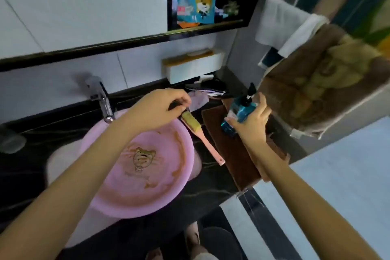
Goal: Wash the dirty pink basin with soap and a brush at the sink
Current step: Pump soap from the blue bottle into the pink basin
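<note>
Head: brush (191, 121) end in left fingers (183, 99)

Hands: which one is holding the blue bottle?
The right hand grips the blue bottle; the left hand pinches the brush by the pink basin.

The basin (139, 167) sat in the sink (59, 158), in the middle of the surface (25, 175). The tap (103, 101) stood just behind the basin. The brush (198, 131) lay just to the right of the basin. The left hand (156, 107) was over the basin's back rim, its fingers (179, 99) pinching the brush's far end. A mat (230, 154) lay on the surface, right of the brush. The right hand (251, 120) held the soap bottle (238, 112) over the mat's far end. A box (192, 65) sat on the wall behind them. Towels (316, 82) hung on the right. A cup (10, 141) stood far left.
</note>
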The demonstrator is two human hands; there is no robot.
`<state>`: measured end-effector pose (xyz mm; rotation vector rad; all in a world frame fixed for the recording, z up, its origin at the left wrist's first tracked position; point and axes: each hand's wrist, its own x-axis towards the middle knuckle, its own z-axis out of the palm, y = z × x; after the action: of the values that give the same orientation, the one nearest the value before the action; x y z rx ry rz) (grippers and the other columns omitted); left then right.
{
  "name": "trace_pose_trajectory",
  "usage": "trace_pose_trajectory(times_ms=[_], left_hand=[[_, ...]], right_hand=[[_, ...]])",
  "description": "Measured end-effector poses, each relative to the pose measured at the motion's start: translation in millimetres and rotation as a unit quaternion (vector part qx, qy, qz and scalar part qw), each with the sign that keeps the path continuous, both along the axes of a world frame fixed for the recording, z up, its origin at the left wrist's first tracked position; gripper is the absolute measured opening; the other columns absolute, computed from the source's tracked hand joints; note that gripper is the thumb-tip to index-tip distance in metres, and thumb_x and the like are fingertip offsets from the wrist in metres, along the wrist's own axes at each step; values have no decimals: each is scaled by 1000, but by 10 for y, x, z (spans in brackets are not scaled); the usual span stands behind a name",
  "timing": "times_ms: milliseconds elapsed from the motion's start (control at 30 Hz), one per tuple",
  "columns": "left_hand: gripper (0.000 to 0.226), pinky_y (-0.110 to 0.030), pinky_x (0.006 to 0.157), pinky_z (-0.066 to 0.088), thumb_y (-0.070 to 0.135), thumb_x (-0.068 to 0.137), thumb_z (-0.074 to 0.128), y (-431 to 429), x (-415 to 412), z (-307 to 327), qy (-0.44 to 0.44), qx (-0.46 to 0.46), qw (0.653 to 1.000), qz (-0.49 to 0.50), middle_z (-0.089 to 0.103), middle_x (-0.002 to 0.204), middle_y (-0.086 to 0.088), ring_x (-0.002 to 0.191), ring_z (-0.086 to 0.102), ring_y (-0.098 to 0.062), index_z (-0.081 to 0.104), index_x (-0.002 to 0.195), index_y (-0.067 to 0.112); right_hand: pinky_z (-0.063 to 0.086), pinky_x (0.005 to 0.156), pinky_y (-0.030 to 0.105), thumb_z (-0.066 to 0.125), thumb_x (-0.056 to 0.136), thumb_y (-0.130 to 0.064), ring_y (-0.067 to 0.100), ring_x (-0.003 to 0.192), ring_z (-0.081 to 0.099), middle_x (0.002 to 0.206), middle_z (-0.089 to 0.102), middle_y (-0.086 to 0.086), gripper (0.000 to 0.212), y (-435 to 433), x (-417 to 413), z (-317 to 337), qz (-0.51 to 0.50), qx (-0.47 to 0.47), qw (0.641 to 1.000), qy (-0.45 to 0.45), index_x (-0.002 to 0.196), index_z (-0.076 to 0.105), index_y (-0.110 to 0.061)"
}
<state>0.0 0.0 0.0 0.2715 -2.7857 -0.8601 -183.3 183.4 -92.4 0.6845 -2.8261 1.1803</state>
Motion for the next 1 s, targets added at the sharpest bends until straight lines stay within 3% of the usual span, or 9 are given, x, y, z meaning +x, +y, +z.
trace_pose_trajectory(times_ms=[100, 333, 433, 600, 700, 767, 833, 900, 1000], left_hand=[[23, -5, 78, 38, 13, 91, 55, 18, -266, -67, -16, 1, 1000, 18, 65, 110, 6, 103, 58, -7, 64, 112, 17], [24, -34, 93, 47, 14, 90, 56, -55, -771, -267, -36, 16, 999, 28, 65, 111, 4, 103, 59, -10, 63, 113, 18], [33, -40, 95, 46, 19, 86, 63, -12, -856, -483, -61, 40, 997, 35, 61, 120, 2, 109, 57, -14, 59, 119, 20], [81, -9, 102, 31, 29, 72, 79, 485, -772, -792, -90, 240, 966, -29, 38, 136, 20, 122, 35, 15, 30, 137, 26], [94, -15, 104, 34, 35, 67, 79, 716, -664, -1030, -28, 332, 942, -37, 38, 141, 6, 130, 37, 1, 23, 142, 21], [90, -20, 102, 39, 32, 66, 78, 781, -562, -1155, 10, 378, 926, -4, 44, 134, 5, 126, 43, -3, 27, 139, 20], [86, -35, 101, 44, 32, 65, 80, 820, -404, -1266, 28, 414, 909, 27, 51, 127, -2, 121, 50, -12, 35, 135, 10], [83, -43, 96, 48, 31, 63, 81, 868, -255, -1314, 33, 460, 886, 53, 55, 123, -8, 116, 55, -20, 40, 131, 6], [72, -39, 91, 50, 16, 63, 80, 946, -39, -1356, 61, 560, 818, 115, 59, 115, -13, 111, 59, -21, 45, 125, 7]], right_hand=[[36, 108, 47, 82, 69, -30, 32, 133, 34, 146, 24, 13, 110, -22, -195, -161, 30, -17, 999, -29, 148, 6, -25], [47, 99, 36, 79, 73, -32, 25, 121, 54, 140, 46, 10, 103, -12, -546, -247, 113, -59, 992, -1, 145, 6, -31], [52, 91, 33, 76, 75, -39, 23, 113, 59, 137, 46, 9, 98, 46, -566, -62, 227, -26, 972, 57, 142, 6, -35], [55, 70, 42, 71, 78, -36, 29, 92, 61, 147, 24, 2, 109, -14, -353, 282, 353, -12, 934, 46, 146, -13, -31], [55, 76, 40, 73, 76, -27, 23, 111, 57, 152, 8, -18, 107, -75, -151, 322, 412, -11, 911, 12, 148, -7, -28], [56, 69, 41, 73, 73, -20, 21, 95, 65, 147, 33, 0, 106, -139, -2, 297, 427, 9, 903, -34, 147, -1, -34], [54, 61, 46, 71, 74, -22, 23, 71, 67, 112, 60, 12, 100, -214, 174, 243, 427, 38, 901, -69, 144, 2, -41], [54, 61, 46, 68, 79, -33, 21, 65, 66, 88, 66, 8, 89, -275, 305, 183, 413, 52, 904, -95, 142, 7, -42], [56, 67, 38, 68, 82, -37, 13, 68, 67, 88, 69, 0, 84, -422, 498, 89, 405, 84, 904, -108, 142, 10, -41]])
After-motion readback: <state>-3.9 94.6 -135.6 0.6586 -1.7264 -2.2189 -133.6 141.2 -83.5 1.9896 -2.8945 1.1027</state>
